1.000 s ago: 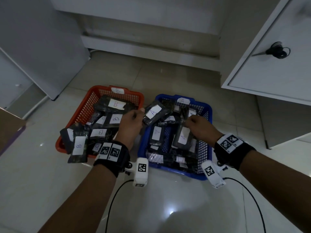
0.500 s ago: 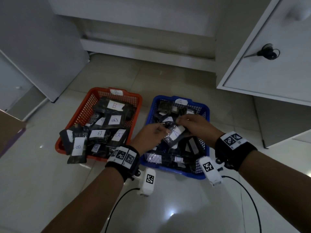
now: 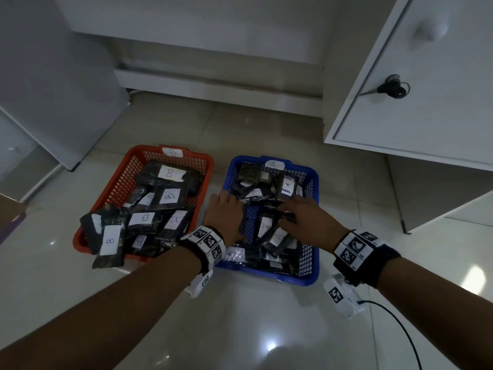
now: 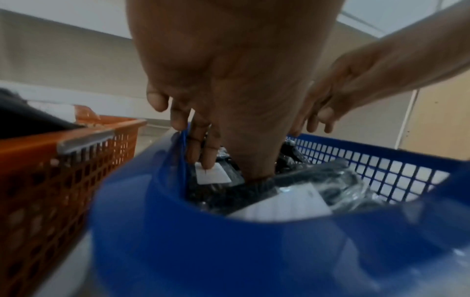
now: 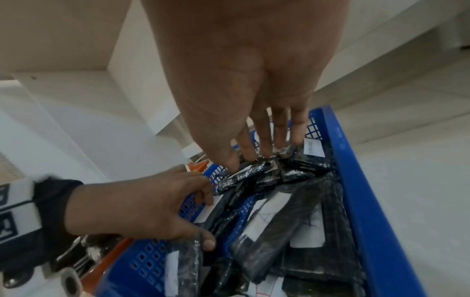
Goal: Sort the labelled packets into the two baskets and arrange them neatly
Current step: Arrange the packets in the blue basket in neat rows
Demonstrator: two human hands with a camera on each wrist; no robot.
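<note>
A blue basket (image 3: 314, 236) labelled A holds several dark packets with A labels (image 3: 264, 225). Beside it on the left, an orange basket (image 3: 114, 182) labelled B holds several B packets (image 3: 170, 173); one B packet (image 3: 109, 241) hangs over its near left rim. My left hand (image 3: 226, 206) reaches into the blue basket along its left wall, fingers straight down, one fingertip (image 4: 209, 165) touching a white label. My right hand (image 3: 290, 209) lies over the middle packets, its straight fingers (image 5: 279, 140) touching their tops. Neither hand lifts a packet.
The baskets stand side by side on a glossy tiled floor. A white cabinet door with a key (image 3: 392, 89) juts out at the right, another white cabinet (image 3: 53, 89) stands at the left. A brown box edge (image 3: 8, 209) shows far left. A cable (image 3: 400, 329) trails from my right wrist.
The A packet that both hands held above the blue basket now lies in it. Both hands have dropped onto the packets, the left one moving to the basket's left wall.
</note>
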